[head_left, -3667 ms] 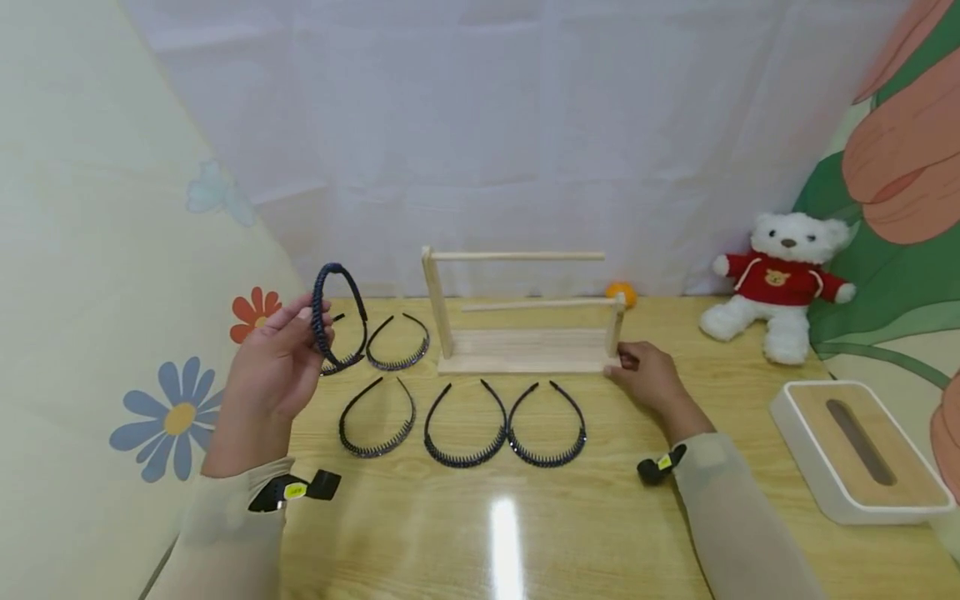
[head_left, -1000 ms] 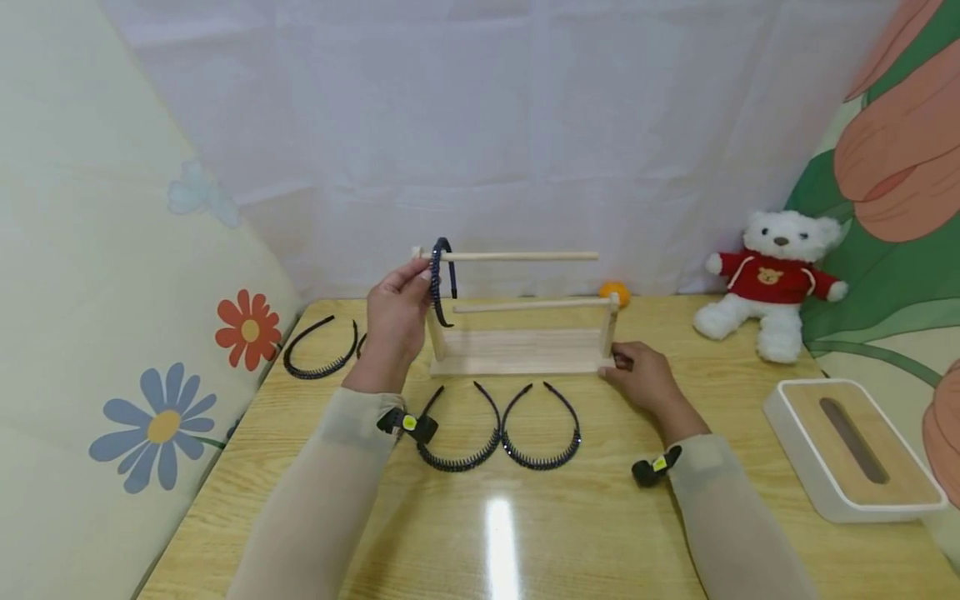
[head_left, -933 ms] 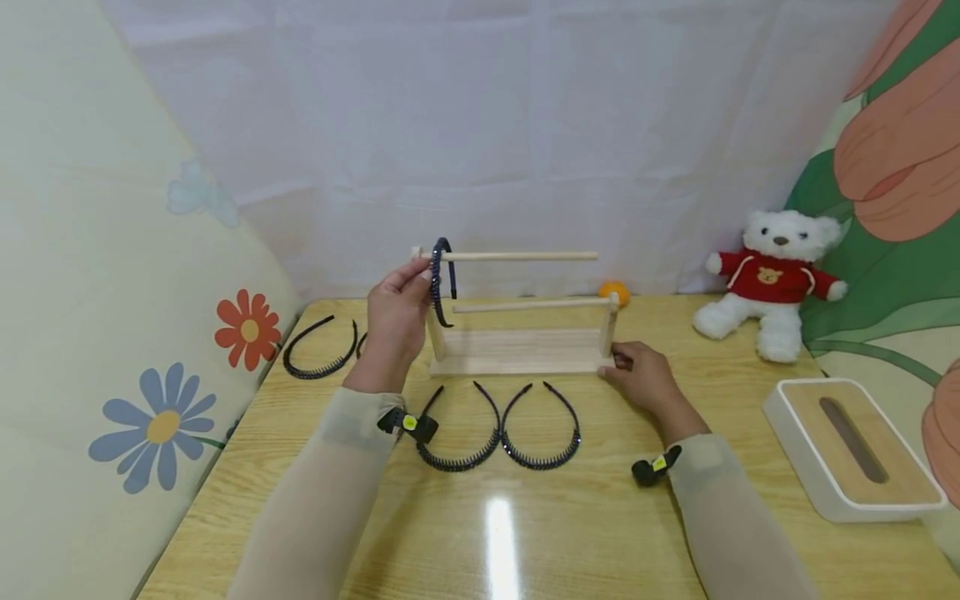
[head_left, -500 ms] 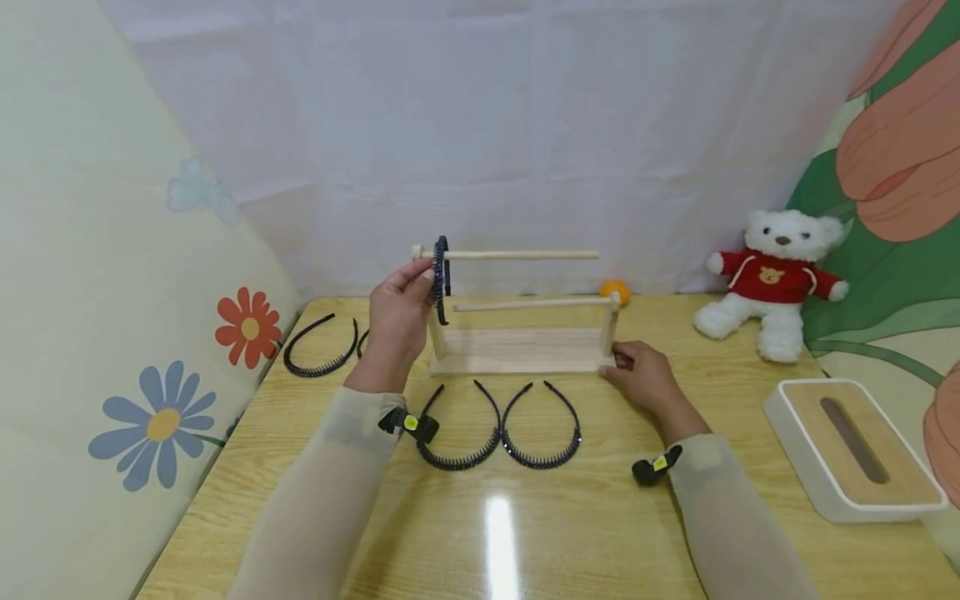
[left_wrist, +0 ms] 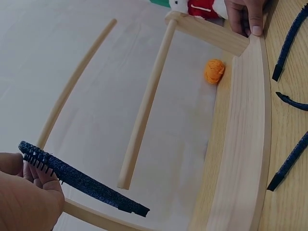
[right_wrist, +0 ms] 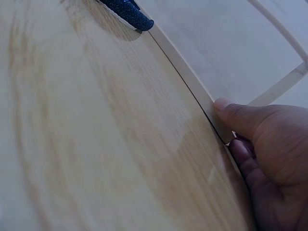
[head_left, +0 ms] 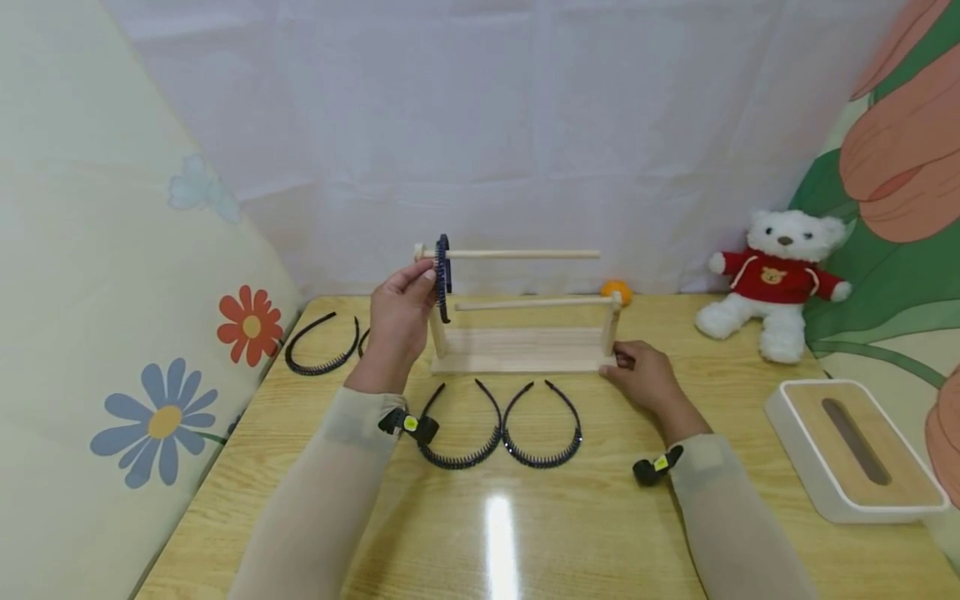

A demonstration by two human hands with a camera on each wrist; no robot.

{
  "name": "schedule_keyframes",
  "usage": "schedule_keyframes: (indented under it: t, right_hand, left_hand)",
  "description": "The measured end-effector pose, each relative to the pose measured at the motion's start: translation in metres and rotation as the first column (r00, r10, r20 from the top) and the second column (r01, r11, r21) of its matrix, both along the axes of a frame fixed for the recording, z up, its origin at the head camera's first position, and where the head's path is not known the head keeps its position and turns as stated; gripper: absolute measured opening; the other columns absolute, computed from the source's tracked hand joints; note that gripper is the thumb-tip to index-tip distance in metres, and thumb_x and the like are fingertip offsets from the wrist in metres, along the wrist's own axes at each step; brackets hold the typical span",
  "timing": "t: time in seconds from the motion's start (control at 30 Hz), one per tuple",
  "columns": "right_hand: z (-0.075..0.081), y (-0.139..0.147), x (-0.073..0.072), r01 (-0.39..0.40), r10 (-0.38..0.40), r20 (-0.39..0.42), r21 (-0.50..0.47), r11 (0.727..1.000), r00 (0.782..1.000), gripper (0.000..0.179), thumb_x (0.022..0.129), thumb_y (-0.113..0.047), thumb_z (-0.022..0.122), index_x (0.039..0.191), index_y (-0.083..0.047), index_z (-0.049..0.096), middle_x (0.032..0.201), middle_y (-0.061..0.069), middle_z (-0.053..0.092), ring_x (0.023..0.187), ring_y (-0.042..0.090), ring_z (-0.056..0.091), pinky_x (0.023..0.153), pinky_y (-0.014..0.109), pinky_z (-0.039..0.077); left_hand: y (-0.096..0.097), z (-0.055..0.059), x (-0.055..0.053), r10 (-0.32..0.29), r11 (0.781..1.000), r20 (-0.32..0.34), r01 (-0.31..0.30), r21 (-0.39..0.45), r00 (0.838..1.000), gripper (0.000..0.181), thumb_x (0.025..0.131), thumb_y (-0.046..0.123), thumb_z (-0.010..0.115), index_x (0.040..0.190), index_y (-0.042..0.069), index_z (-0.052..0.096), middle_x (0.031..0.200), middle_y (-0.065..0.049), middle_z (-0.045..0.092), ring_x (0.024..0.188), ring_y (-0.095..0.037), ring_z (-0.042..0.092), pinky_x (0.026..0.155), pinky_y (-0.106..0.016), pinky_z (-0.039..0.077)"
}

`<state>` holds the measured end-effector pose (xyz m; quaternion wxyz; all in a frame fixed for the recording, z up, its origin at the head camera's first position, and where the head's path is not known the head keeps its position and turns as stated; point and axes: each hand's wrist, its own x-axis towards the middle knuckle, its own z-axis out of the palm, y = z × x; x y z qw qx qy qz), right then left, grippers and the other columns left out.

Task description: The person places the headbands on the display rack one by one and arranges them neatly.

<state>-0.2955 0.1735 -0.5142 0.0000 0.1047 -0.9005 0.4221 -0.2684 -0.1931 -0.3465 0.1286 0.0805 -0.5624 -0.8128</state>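
Note:
My left hand (head_left: 399, 312) pinches a dark blue toothed headband (head_left: 442, 283) by its side. The headband hangs over the left end of the upper rod (head_left: 525, 254) of a wooden rack (head_left: 517, 360), near the left post. In the left wrist view the headband (left_wrist: 91, 185) crosses the rod's near end, its teeth facing the fingers. At the other end, my right hand (head_left: 643, 375) grips the right corner of the rack's base. The right wrist view shows the thumb of that hand (right_wrist: 274, 149) on the base edge, fingers curled below. The lower rod (head_left: 532, 305) is bare.
Two headbands, one on the left (head_left: 459, 461) and one on the right (head_left: 543, 460), lie before the rack. Another headband (head_left: 322, 367) lies at left; one more is mostly hidden by the left hand. An orange ball (head_left: 617, 291), teddy bear (head_left: 780, 283) and tissue box (head_left: 855, 450) stand right.
My left hand has carried the headband rightward from the table's left side onto the upper rod. Over the last second the headband has turned slightly more edge-on. The right hand keeps its place.

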Motion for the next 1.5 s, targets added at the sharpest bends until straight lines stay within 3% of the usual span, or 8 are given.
schedule_keyframes:
  t: [0.7, 0.8, 0.97, 1.07, 1.13, 1.2, 1.37, 1.5]
  right_hand:
    - [0.005, 0.001, 0.002, -0.002, 0.002, 0.012, -0.001, 1.0, 1.0, 0.056, 0.103, -0.02, 0.079, 0.15, 0.004, 0.061, 0.145, 0.028, 0.063, 0.131, 0.042, 0.068, 0.111, 0.054, 0.058]
    - [0.005, 0.0, 0.001, -0.006, 0.006, 0.008, 0.004, 1.0, 1.0, 0.056, 0.103, -0.021, 0.079, 0.15, 0.004, 0.061, 0.144, 0.028, 0.064, 0.13, 0.042, 0.068, 0.112, 0.053, 0.057]
    - [0.002, 0.0, 0.002, -0.008, 0.008, 0.017, 0.012, 1.0, 1.0, 0.057, 0.103, -0.022, 0.079, 0.15, 0.004, 0.061, 0.143, 0.027, 0.065, 0.13, 0.041, 0.068, 0.112, 0.053, 0.057]
    - [0.0, -0.001, 0.003, -0.005, 0.005, 0.008, 0.006, 1.0, 1.0, 0.056, 0.102, -0.021, 0.08, 0.149, 0.004, 0.062, 0.142, 0.028, 0.065, 0.129, 0.041, 0.069, 0.111, 0.053, 0.058]
    - [-0.001, -0.001, 0.003, -0.003, 0.003, -0.004, 0.003, 1.0, 1.0, 0.055, 0.101, -0.02, 0.08, 0.148, 0.004, 0.063, 0.14, 0.028, 0.066, 0.127, 0.041, 0.07, 0.111, 0.053, 0.058]
    - [0.0, -0.001, 0.003, -0.003, 0.003, -0.015, 0.005, 1.0, 1.0, 0.055, 0.101, -0.02, 0.08, 0.147, 0.004, 0.064, 0.138, 0.028, 0.067, 0.126, 0.041, 0.07, 0.11, 0.053, 0.058]
    - [0.002, -0.001, 0.004, 0.002, -0.002, -0.023, 0.012, 1.0, 1.0, 0.054, 0.101, -0.02, 0.08, 0.147, 0.004, 0.064, 0.135, 0.027, 0.068, 0.124, 0.041, 0.07, 0.11, 0.054, 0.058]
    - [0.002, -0.001, 0.006, 0.006, -0.005, -0.016, 0.015, 1.0, 1.0, 0.055, 0.101, -0.021, 0.08, 0.147, 0.004, 0.064, 0.136, 0.027, 0.068, 0.124, 0.041, 0.07, 0.109, 0.054, 0.058]
  left_hand:
    - [-0.009, -0.004, 0.005, -0.02, 0.995, 0.031, 0.022, -0.093, 0.999, 0.036, 0.111, 0.006, 0.062, 0.146, -0.003, 0.064, 0.14, -0.009, 0.066, 0.117, -0.015, 0.069, 0.11, -0.026, 0.057]
    - [-0.022, -0.008, 0.014, -0.024, 0.977, 0.051, 0.035, -0.213, 0.998, 0.039, 0.112, 0.012, 0.063, 0.149, 0.001, 0.063, 0.143, -0.012, 0.067, 0.125, -0.019, 0.069, 0.115, -0.028, 0.054]
    - [-0.06, -0.021, 0.034, -0.063, 0.899, 0.113, 0.106, -0.425, 0.992, 0.048, 0.114, 0.026, 0.061, 0.158, 0.006, 0.055, 0.153, -0.013, 0.062, 0.14, -0.023, 0.062, 0.12, -0.028, 0.05]
    - [-0.088, -0.03, 0.05, -0.073, 0.826, 0.174, 0.157, -0.541, 0.982, 0.053, 0.114, 0.034, 0.06, 0.16, 0.008, 0.053, 0.155, -0.015, 0.06, 0.142, -0.026, 0.06, 0.124, -0.037, 0.048]
    - [-0.108, -0.035, 0.062, -0.073, 0.736, 0.217, 0.199, -0.647, 0.973, 0.055, 0.114, 0.041, 0.06, 0.158, 0.009, 0.055, 0.153, -0.016, 0.062, 0.142, -0.028, 0.06, 0.125, -0.045, 0.048]
    - [-0.127, -0.042, 0.073, -0.084, 0.612, 0.24, 0.24, -0.754, 0.967, 0.051, 0.114, 0.04, 0.06, 0.153, 0.007, 0.06, 0.15, -0.019, 0.065, 0.139, -0.033, 0.062, 0.12, -0.051, 0.051]
    - [-0.158, -0.059, 0.102, -0.147, 0.232, 0.272, 0.301, -0.925, 0.951, 0.038, 0.11, 0.03, 0.069, 0.137, 0.004, 0.072, 0.131, -0.018, 0.076, 0.124, -0.042, 0.07, 0.1, -0.054, 0.062]
    - [-0.167, -0.076, 0.121, -0.176, 0.047, 0.351, 0.364, -0.93, 0.92, 0.04, 0.101, 0.024, 0.082, 0.135, 0.005, 0.075, 0.132, -0.017, 0.076, 0.13, -0.048, 0.066, 0.104, -0.065, 0.057]
